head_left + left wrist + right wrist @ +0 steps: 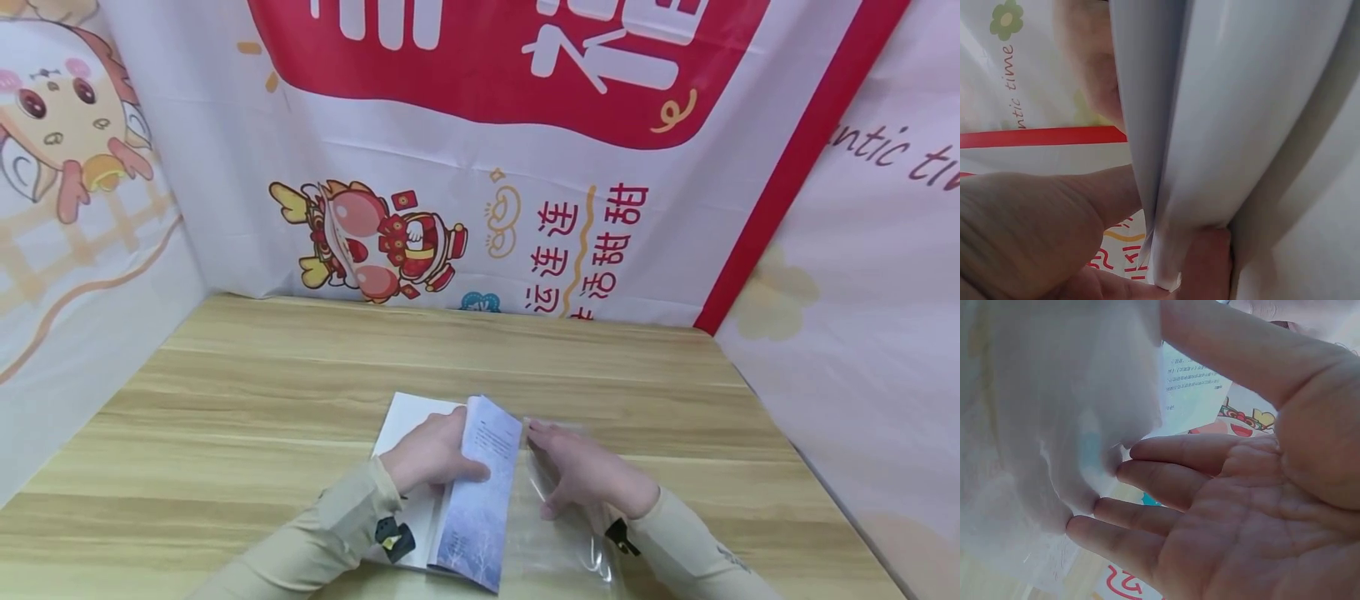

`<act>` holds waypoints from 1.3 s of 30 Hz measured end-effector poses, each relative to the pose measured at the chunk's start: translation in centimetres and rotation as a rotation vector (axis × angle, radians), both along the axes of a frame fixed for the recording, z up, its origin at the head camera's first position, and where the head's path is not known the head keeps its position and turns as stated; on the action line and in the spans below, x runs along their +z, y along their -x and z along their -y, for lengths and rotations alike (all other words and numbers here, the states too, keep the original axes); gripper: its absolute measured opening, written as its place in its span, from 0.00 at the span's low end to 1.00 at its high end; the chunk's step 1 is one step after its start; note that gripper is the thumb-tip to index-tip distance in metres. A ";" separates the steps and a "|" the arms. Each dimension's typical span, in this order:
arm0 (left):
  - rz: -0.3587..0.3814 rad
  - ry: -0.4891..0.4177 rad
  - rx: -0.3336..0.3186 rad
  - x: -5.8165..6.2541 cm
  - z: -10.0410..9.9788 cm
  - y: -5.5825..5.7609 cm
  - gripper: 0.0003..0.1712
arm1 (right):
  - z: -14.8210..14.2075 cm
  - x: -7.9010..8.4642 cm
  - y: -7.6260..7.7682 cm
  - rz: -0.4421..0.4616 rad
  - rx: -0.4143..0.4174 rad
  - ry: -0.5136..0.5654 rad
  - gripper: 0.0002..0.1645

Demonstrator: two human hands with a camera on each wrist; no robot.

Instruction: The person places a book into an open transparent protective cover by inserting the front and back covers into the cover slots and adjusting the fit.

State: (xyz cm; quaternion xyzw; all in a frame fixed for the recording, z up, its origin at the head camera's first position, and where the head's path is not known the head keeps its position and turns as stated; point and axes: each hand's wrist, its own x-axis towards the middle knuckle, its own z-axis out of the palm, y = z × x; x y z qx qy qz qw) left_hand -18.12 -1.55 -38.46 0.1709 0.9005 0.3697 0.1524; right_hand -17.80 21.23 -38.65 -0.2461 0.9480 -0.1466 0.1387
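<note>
A book with white pages (pixel 408 412) lies opened on the wooden table, its bluish-purple printed cover (pixel 483 492) standing up at a slant. My left hand (pixel 431 450) grips this cover near its upper part. The thumb lies on the printed face, and in the left wrist view fingers (pixel 1207 265) reach behind the cover (pixel 1235 112). Beside the book, a clear plastic sleeve (pixel 558 542) spreads to the right. My right hand (pixel 581 471) touches it with nearly straight fingers, thumb spread apart. Fingertips meet the plastic (pixel 1054 425) in the right wrist view; the thumb tip is hidden.
The wood-grain table (pixel 300 358) reaches back to a white and red printed cloth (pixel 480 158). More printed cloth hangs along the left side (pixel 82 250) and the right side (pixel 847 375).
</note>
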 end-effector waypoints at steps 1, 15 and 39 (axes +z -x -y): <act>-0.010 0.012 -0.003 0.0 0.0 0.0 0.32 | 0.0 0.0 0.0 -0.002 0.004 0.005 0.63; -0.112 0.169 0.010 0.2 0.3 0.0 0.36 | -0.1 0.2 0.1 -0.010 0.066 0.002 0.65; -0.120 0.183 0.054 -0.3 -0.6 -0.2 0.53 | -0.2 0.0 -0.2 0.056 0.082 -0.006 0.67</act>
